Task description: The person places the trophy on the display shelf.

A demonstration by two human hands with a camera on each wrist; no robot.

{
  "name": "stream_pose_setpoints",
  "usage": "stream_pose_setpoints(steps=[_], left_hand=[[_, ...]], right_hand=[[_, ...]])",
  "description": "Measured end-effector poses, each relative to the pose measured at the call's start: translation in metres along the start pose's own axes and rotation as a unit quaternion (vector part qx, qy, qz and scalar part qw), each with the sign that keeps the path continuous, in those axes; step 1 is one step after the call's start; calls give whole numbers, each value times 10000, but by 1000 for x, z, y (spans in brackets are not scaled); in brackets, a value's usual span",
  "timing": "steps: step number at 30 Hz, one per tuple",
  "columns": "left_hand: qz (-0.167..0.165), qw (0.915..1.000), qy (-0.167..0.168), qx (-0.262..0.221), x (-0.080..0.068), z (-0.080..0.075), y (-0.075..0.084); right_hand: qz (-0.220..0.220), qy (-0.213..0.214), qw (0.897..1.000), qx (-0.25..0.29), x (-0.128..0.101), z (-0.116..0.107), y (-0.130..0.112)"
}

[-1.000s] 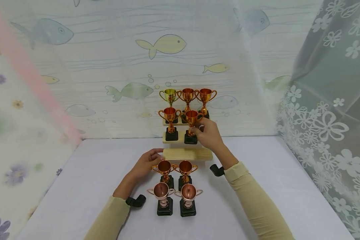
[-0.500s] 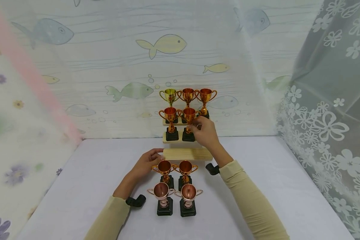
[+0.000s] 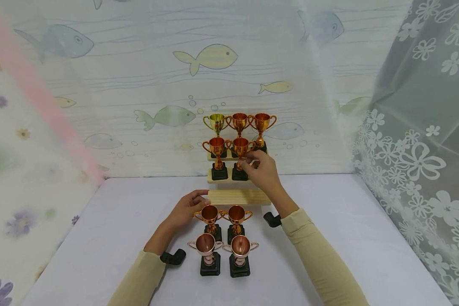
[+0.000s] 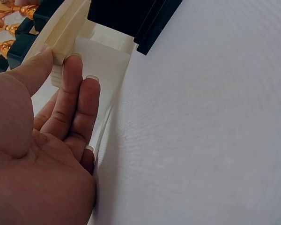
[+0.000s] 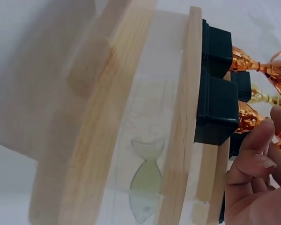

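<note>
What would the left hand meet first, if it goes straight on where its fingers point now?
The left hand already has its fingers at the left end of the lowest wooden step, so that step comes first; depth beyond it is unclear.

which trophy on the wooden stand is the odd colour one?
The yellow-gold trophy at the left end of the top step. The other four trophies on the stand, including the middle-step one that the right hand pinches, are orange-copper.

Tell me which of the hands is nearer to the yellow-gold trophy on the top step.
Right. The right hand is at the middle step, fingers on a copper trophy just below the yellow-gold trophy. The left hand rests lower, at the bottom step's left end.
</note>
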State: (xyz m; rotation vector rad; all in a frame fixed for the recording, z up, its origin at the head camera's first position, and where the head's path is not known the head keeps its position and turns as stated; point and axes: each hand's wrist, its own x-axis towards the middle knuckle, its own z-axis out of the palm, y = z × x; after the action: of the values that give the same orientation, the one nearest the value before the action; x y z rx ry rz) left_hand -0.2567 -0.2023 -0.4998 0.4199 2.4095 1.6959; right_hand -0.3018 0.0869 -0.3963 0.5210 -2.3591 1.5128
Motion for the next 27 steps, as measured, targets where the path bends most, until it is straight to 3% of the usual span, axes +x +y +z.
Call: stream_pose_setpoints(steps=[7,13,27], left_hand=[[15,10000,-7,-27,0,0,1],[15,10000,-11,-48,-1,0,1],[-3,10000,-13,-65,-1,0,2]], right_hand=[[122,136,9986,489,-17,-8,5],[176,61,9984,534,-35,-13,13],[20,-593,9978,307,-72,-18,19]])
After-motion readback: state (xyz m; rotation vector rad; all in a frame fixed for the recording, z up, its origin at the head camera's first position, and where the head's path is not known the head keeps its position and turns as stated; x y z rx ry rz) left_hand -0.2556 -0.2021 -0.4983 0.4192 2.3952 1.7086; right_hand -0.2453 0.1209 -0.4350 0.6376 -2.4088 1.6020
